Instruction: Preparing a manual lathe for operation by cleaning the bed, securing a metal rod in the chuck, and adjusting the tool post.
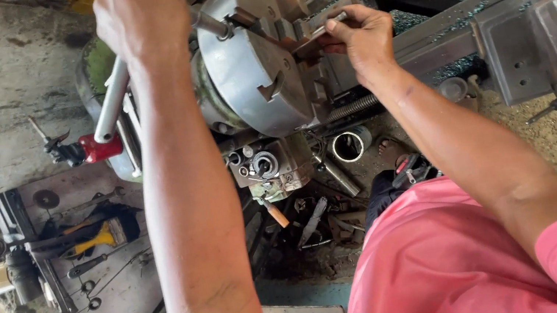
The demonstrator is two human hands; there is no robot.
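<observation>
A large grey lathe chuck (246, 72) fills the top middle of the view. My left hand (141, 18) is closed around a long silver bar (110, 105) that runs across the top of the chuck like a chuck key handle. My right hand (363, 35) pinches a flat rusty metal piece (318, 32) that sits between the chuck jaws (288, 32). My pink shirt (444, 264) shows at the lower right.
The lathe bed and grey carriage (555, 23) stretch to the right, with metal chips around them. Below lie a short steel pipe (350, 145), an orange-handled tool (276, 215), a red-handled tool (94, 147), a yellow tool (94, 238) and scattered wrenches on a dirty floor.
</observation>
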